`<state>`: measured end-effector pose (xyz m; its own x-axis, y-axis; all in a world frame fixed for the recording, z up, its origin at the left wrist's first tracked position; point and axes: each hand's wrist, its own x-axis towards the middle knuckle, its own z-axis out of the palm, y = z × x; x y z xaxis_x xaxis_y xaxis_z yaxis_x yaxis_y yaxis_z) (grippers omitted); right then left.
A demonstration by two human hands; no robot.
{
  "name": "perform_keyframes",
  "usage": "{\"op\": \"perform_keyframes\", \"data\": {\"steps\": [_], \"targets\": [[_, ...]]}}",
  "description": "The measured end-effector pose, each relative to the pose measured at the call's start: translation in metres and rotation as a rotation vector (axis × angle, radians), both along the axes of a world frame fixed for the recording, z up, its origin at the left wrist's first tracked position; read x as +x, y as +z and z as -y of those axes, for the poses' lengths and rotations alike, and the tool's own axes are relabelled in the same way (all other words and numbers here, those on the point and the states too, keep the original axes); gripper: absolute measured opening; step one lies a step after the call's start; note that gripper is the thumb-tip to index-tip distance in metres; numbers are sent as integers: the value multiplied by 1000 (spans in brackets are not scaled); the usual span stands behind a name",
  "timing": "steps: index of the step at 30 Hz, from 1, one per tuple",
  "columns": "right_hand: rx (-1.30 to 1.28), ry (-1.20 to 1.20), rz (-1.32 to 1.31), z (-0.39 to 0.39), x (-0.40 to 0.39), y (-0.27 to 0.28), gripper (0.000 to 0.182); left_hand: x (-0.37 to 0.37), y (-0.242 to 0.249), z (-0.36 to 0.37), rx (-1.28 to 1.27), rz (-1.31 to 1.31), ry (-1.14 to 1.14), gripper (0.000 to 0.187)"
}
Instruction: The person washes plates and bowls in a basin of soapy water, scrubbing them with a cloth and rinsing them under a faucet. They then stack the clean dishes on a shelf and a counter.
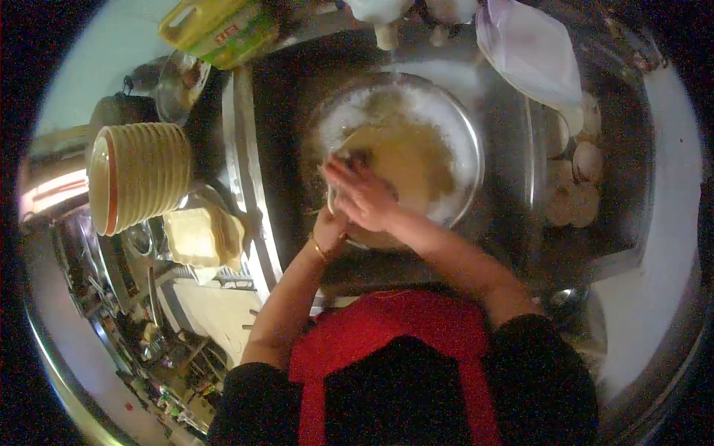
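Observation:
A round metal basin (477, 149) with white suds and cloudy tan water (416, 160) stands in the sink. Over its near left side, my left hand (331, 225) grips the edge of a pale dish (332, 195), which is mostly covered by my hands. A gold bracelet (318, 249) circles my left wrist. My right hand (363, 197) lies across the dish, slightly blurred, fingers pressed together. Something dark (361, 157) shows beside those fingers; I cannot make out its kind. Whether the dish is a bowl or a plate is hidden.
On the left stands a stack of cream bowls (145, 175), near stacked square pale dishes (197, 234). A yellow-green package (223, 33) is at the back left, with a faucet (386, 36) beyond the basin. Several round pale dishes (573, 197) lie in the right basin, below a whitish plastic container (529, 56).

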<state>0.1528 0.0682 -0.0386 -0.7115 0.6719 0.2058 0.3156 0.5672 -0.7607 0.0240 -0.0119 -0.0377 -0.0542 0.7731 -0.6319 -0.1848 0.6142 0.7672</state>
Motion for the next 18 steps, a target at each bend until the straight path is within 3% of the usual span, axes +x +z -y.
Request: {"op": "perform_keyframes", "data": {"steps": [2, 3, 6, 8, 10, 11, 12, 13, 14, 15, 17, 18], "targets": [[8, -113, 197, -19, 0, -15, 60, 0, 23, 0, 59, 69, 36, 33], [-105, -191, 196, -31, 3, -25, 61, 1, 32, 1, 57, 116, 140, 32], [-9, -353, 205, -32, 24, -40, 61, 4, 31, 2, 110, 209, 333, 30], [-23, -261, 304, -1, 28, -31, 58, 10, 21, -7, 174, 257, 431, 29], [-85, -71, -13, 38, 22, -25, 57, 23, 14, -15, 77, -66, 398, 26], [-90, -22, -28, 39, 18, -30, 57, 25, 14, -15, 130, -211, 376, 25], [-50, -98, -14, 37, 20, -43, 54, 27, 15, -14, 173, -360, 346, 25], [-13, -185, 0, 34, 22, -59, 51, 28, 3, -8, 281, -248, 404, 24], [-137, -316, 157, 14, 23, -79, 46, 24, -3, -6, 281, -103, 430, 25], [-261, -453, 319, -8, 28, -104, 41, 19, 7, -8, 318, -129, 412, 26], [-249, -615, 143, -27, 65, -177, 32, 16, 30, -15, 350, -154, 392, 27], [-252, -619, 141, -31, 64, -153, 32, 16, 38, -20, 309, -98, 442, 30]]}}
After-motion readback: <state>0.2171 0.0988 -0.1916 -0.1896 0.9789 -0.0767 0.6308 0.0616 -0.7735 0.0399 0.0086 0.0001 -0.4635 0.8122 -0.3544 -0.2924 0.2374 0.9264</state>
